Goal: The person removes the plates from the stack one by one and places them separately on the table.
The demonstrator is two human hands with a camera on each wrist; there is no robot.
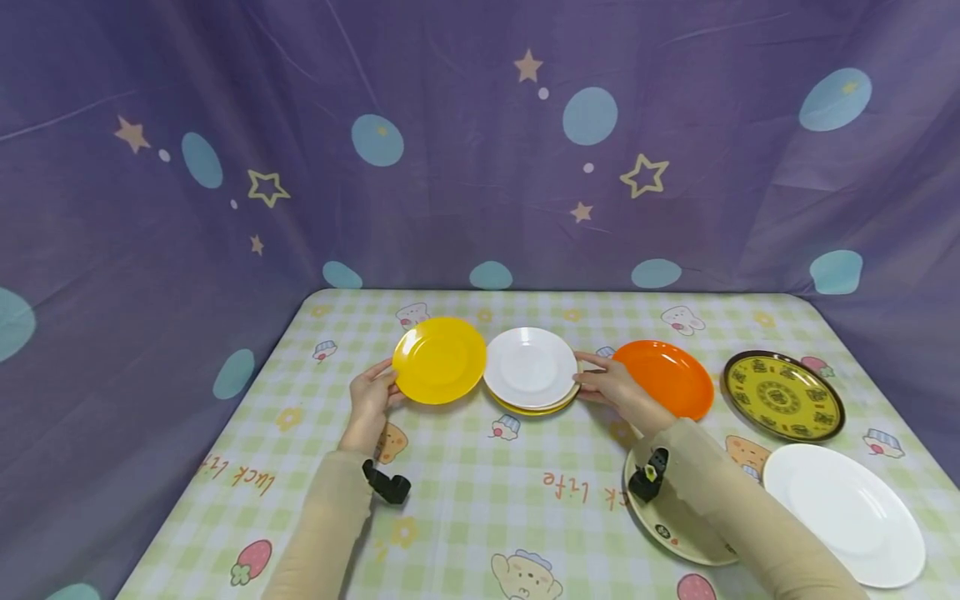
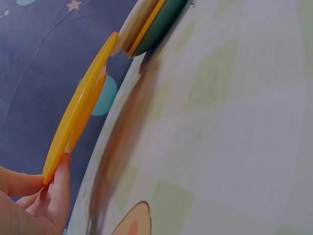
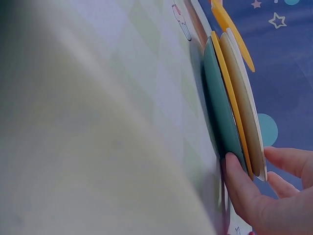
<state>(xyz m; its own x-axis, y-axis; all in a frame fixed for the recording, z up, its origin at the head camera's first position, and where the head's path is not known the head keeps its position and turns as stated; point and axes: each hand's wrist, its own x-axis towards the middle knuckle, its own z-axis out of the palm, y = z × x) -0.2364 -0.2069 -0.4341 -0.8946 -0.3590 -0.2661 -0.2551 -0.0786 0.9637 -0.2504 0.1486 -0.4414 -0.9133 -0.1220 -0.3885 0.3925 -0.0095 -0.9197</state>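
My left hand (image 1: 372, 396) pinches the left rim of a bright yellow plate (image 1: 440, 360), with the thumb on the upper face. The plate hangs over the tablecloth and casts a shadow on it in the left wrist view. Just right of it is a stack with a white plate (image 1: 531, 367) on top. Below that, the right wrist view shows a cream plate (image 3: 240, 98), a yellow-orange rim (image 3: 228, 78) and a green plate (image 3: 218, 98) lowest. My right hand (image 1: 611, 383) grips the stack's right edge, thumb against the green plate, fingers at the white rim.
Right of the stack lie an orange plate (image 1: 667, 375) and a dark-rimmed patterned plate (image 1: 782, 396). Nearer sit a white oval plate (image 1: 843, 512) and a cream plate (image 1: 675, 529), partly under my right forearm. A purple curtain (image 1: 465, 217) closes off the back of the checked tablecloth (image 1: 450, 508).
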